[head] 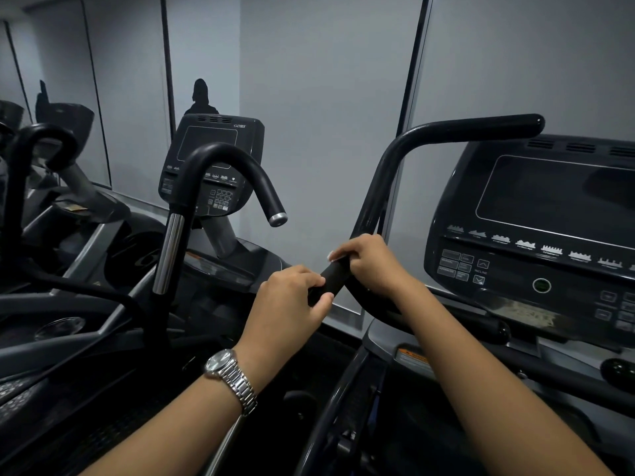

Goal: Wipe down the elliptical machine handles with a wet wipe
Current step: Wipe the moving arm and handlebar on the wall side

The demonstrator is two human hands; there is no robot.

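neighbouring machine console [209,166], grey wall [326,97], wristwatch [231,376]

The handle [374,201] is matt black with a faint sheen; the neighbouring handle [171,249] has polished chrome; the wristwatch [232,377] is shiny steel.

Open air lies left of the black handle [385,187], between it and the neighbouring machine's hooked handle [240,166]. To the right the console [536,235] crowds close beside the handle. Both hands [292,304] [371,262] occupy its lower stub, the upper bar bare
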